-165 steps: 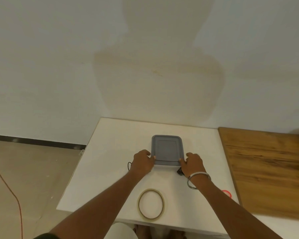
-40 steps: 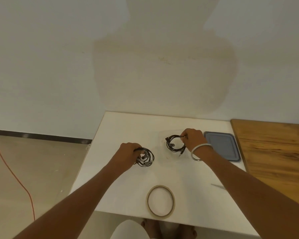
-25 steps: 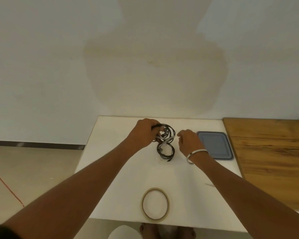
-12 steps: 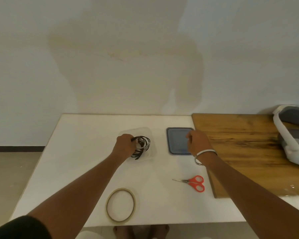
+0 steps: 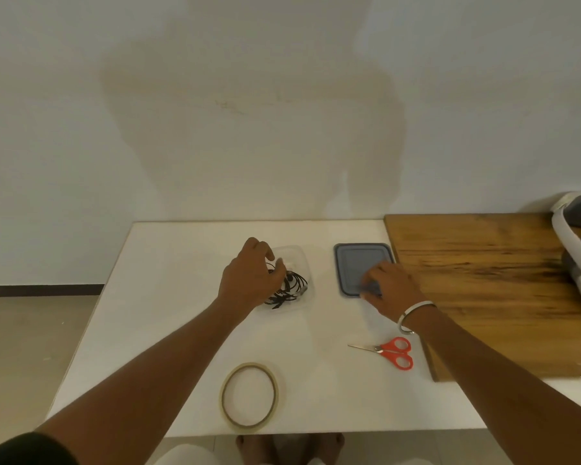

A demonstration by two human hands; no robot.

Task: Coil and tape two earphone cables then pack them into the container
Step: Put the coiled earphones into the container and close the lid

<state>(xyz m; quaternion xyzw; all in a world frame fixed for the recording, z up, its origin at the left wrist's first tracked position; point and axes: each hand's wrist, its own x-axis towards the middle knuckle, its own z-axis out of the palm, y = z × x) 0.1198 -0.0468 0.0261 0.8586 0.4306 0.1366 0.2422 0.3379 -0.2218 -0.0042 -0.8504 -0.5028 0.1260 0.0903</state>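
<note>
Two coiled black earphone cables [image 5: 294, 290] lie together inside a clear plastic container [image 5: 301, 255] in the middle of the white table [image 5: 168, 297]. My left hand [image 5: 250, 280] hovers over the container's left side with its fingers loosely curled just above the cables and covers part of them. To the right lies the flat grey lid [image 5: 359, 260]. My right hand [image 5: 391, 290] grips the lid's near right corner, with the fingers on top and the thumb at its edge. That hand is slightly blurred.
A ring of clear tape [image 5: 223, 397] lies near the table's front edge. Red-handled scissors [image 5: 396, 352] lie below my right wrist. A wooden board [image 5: 483, 280] adjoins the table on the right, with a white and grey headset [image 5: 577, 243] at its far end.
My left hand has loosened over the cables in the container. My right hand came down from above the lid onto its near corner. The view shifted slightly.
</note>
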